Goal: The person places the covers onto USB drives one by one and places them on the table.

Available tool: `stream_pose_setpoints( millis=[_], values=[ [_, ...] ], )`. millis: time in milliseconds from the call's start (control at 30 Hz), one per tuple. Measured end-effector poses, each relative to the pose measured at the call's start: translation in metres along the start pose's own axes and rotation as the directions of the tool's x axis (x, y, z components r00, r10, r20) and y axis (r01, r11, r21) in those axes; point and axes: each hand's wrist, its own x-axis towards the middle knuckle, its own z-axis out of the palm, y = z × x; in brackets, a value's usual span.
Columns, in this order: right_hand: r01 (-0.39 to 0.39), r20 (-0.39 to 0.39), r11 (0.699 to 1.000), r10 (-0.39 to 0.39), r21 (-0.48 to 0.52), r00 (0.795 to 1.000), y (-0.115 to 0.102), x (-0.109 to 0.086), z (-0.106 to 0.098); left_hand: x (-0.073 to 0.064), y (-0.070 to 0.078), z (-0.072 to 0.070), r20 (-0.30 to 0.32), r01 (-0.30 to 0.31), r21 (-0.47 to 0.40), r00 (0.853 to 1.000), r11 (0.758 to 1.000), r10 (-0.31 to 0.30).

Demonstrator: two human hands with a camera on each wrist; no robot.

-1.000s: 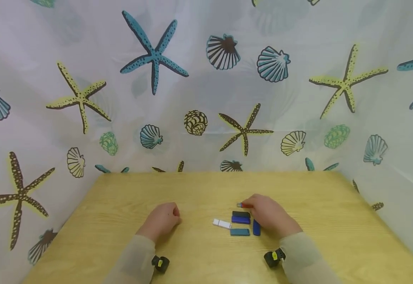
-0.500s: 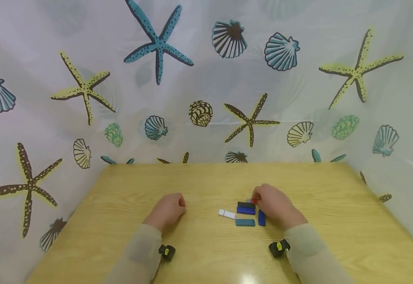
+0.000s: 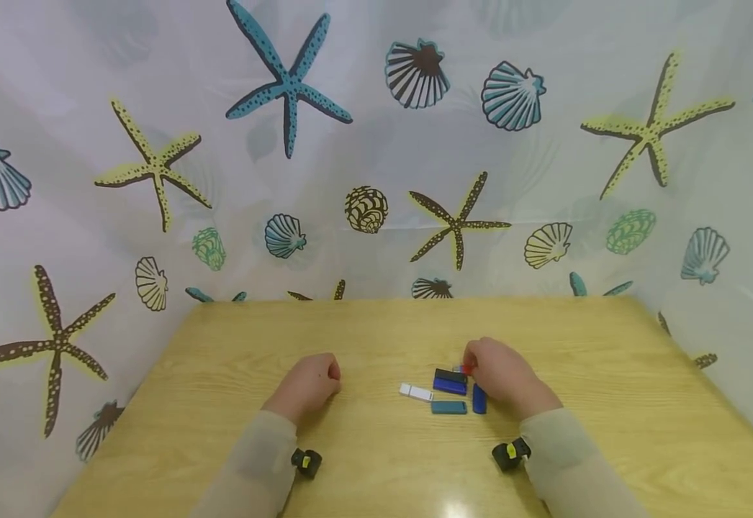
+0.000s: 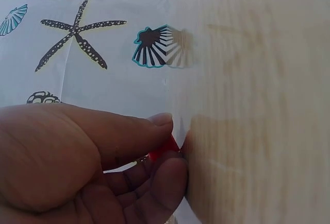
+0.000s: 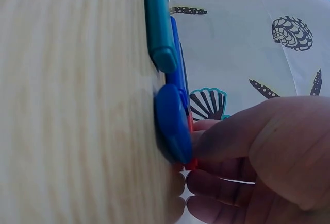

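Note:
My right hand [image 3: 501, 374] pinches a red USB stick [image 3: 467, 370], its metal plug pointing left. It is beside the far edge of a black USB stick [image 3: 451, 375]; whether they touch I cannot tell. Against the black one lies a blue-violet stick [image 3: 450, 387]. A blue stick [image 3: 479, 399] stands crosswise by the right fingers, and nearer me are a teal stick [image 3: 448, 407] and a white capped stick [image 3: 416, 392]. Off to the left, my left hand [image 3: 307, 385] rests on the table, pinching a small red piece [image 4: 164, 149], mostly hidden by thumb and fingers.
The wooden table [image 3: 376, 460] is enclosed at the back and sides by a white curtain [image 3: 325, 173] printed with starfish and shells. Black straps with cameras sit at both wrists.
The camera view has shifted. My right hand has brought the red USB stick rightward and closer to the black one, which has turned slightly with the blue-violet stick. The left hand keeps its place.

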Motion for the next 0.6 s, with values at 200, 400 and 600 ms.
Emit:
stream_pose_setpoints(
  millis=[200,400,600],
  values=[
    [-0.022,-0.001,1.000,0.022,0.015,1.000,0.003,-0.005,0.001,0.001,0.004,0.004,-0.021,-0.007,-0.026,1.000,1.000,0.006],
    [-0.041,-0.006,0.999,0.041,-0.006,0.999,0.003,-0.004,0.005,-0.002,0.006,0.004,-0.041,-0.056,-0.060,0.998,0.997,0.054],
    [-0.051,-0.070,0.998,0.054,0.033,0.996,-0.003,-0.001,0.001,-0.001,0.016,-0.003,-0.066,-0.101,-0.117,0.993,0.988,0.094]
  ],
)
